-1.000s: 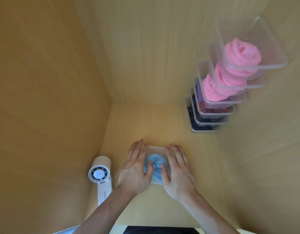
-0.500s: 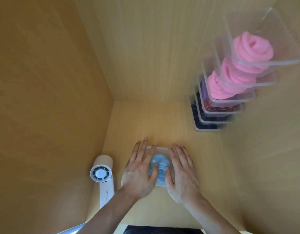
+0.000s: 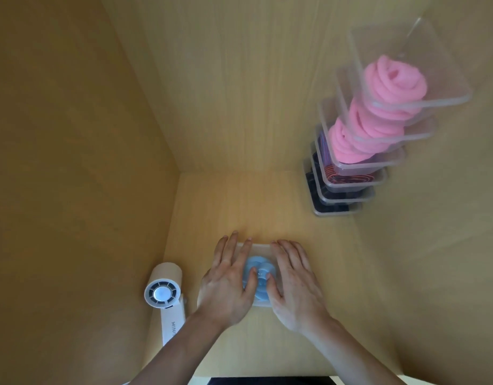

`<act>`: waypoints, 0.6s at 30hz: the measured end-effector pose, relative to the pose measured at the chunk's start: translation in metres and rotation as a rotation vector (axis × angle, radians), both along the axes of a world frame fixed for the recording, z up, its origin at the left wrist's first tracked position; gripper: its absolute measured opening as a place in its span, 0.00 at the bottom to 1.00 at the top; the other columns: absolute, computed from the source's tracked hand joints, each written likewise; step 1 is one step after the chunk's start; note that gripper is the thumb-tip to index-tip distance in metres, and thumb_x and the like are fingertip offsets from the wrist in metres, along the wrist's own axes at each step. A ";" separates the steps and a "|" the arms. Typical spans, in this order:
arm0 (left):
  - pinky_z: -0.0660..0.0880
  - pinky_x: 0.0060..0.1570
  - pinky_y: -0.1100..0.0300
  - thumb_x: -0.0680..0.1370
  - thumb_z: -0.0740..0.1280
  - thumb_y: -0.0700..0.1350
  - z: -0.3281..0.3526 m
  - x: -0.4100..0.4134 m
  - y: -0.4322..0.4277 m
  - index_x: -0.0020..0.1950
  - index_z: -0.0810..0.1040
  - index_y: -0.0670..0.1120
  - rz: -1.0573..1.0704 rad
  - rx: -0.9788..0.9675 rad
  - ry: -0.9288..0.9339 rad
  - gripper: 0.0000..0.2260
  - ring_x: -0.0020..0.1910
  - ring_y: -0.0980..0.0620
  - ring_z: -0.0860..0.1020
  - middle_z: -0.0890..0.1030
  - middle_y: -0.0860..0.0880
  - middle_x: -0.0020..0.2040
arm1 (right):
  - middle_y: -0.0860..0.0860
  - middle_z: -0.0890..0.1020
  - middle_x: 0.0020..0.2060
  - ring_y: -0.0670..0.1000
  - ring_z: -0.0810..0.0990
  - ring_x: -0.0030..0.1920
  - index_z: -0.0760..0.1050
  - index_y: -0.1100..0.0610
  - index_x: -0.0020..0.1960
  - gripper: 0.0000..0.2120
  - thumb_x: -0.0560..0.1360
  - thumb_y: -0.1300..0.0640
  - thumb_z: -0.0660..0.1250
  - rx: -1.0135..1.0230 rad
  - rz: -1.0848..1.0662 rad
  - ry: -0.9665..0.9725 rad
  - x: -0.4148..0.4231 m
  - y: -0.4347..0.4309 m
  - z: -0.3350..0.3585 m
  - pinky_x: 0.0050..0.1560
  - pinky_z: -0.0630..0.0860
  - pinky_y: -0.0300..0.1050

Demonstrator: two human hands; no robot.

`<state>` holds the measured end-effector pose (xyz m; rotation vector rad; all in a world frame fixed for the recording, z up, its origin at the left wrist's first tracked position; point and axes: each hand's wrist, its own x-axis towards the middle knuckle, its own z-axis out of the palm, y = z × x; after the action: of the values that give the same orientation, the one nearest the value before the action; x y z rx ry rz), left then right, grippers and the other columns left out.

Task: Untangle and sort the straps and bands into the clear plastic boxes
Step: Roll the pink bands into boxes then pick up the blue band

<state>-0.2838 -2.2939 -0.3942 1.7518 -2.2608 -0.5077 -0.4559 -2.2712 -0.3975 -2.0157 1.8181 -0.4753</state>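
Hardly anything has shifted since half a second ago: from my end, both hands still lie flat on the clear box (image 3: 260, 247) at the front of the wooden floor (image 3: 239, 204). The left hand (image 3: 225, 284) covers the box's left side and the right hand (image 3: 295, 287) its right side. The fingers are straight and spread, gripping nothing, and both thumbs rest over the coiled blue band (image 3: 257, 269) in the box. A white handheld fan (image 3: 163, 294) lies just beside the left hand. Well apart, in the back right corner, a stack of clear boxes (image 3: 350, 201) holds pink coils (image 3: 392, 81) in the upper three and dark bands (image 3: 331, 209) lower down.
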 end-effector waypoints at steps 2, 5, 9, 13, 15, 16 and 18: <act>0.68 0.70 0.58 0.79 0.43 0.63 0.000 0.000 -0.002 0.81 0.54 0.58 0.005 0.006 0.033 0.30 0.80 0.59 0.42 0.48 0.57 0.82 | 0.47 0.60 0.77 0.47 0.51 0.79 0.58 0.53 0.80 0.33 0.78 0.40 0.48 -0.009 -0.006 -0.066 -0.002 -0.001 0.000 0.79 0.50 0.40; 0.62 0.73 0.58 0.78 0.44 0.62 0.001 0.001 -0.003 0.81 0.57 0.57 0.003 0.015 0.094 0.31 0.80 0.59 0.43 0.50 0.58 0.82 | 0.44 0.64 0.75 0.44 0.55 0.77 0.64 0.53 0.77 0.31 0.76 0.42 0.56 -0.028 -0.043 -0.255 -0.005 -0.003 -0.004 0.78 0.56 0.43; 0.63 0.74 0.56 0.80 0.51 0.60 -0.001 0.006 -0.006 0.80 0.59 0.60 0.037 0.072 0.214 0.27 0.79 0.58 0.54 0.50 0.62 0.81 | 0.40 0.60 0.76 0.41 0.52 0.78 0.65 0.52 0.77 0.34 0.74 0.43 0.65 -0.017 0.020 -0.384 -0.018 -0.003 -0.003 0.78 0.53 0.41; 0.67 0.69 0.55 0.83 0.59 0.51 0.003 0.006 -0.015 0.78 0.62 0.61 0.125 0.158 0.307 0.23 0.74 0.53 0.67 0.53 0.59 0.81 | 0.41 0.36 0.79 0.43 0.30 0.78 0.47 0.46 0.82 0.50 0.68 0.29 0.64 0.091 0.208 -0.046 -0.035 0.009 0.003 0.78 0.37 0.44; 0.67 0.68 0.55 0.83 0.59 0.50 0.008 0.002 -0.020 0.77 0.63 0.60 0.174 0.193 0.321 0.22 0.72 0.49 0.71 0.57 0.55 0.80 | 0.40 0.31 0.78 0.46 0.27 0.77 0.41 0.44 0.82 0.51 0.69 0.31 0.65 0.106 0.207 0.084 -0.038 0.017 0.004 0.78 0.35 0.46; 0.67 0.67 0.55 0.83 0.59 0.49 0.010 0.000 -0.022 0.77 0.64 0.58 0.185 0.208 0.345 0.22 0.71 0.49 0.72 0.61 0.54 0.78 | 0.41 0.32 0.78 0.48 0.30 0.78 0.41 0.43 0.81 0.50 0.70 0.33 0.66 0.110 0.184 0.099 -0.037 0.020 0.006 0.79 0.38 0.47; 0.66 0.65 0.58 0.83 0.60 0.49 0.016 -0.005 -0.024 0.77 0.65 0.55 0.212 0.245 0.405 0.21 0.69 0.49 0.72 0.66 0.54 0.75 | 0.42 0.40 0.79 0.51 0.40 0.79 0.46 0.44 0.81 0.48 0.69 0.36 0.67 0.100 0.127 0.084 -0.038 0.026 0.011 0.80 0.47 0.45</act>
<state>-0.2891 -2.3174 -0.3785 1.7735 -1.7747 -1.0230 -0.4935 -2.2456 -0.3862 -2.0952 1.7115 -0.2615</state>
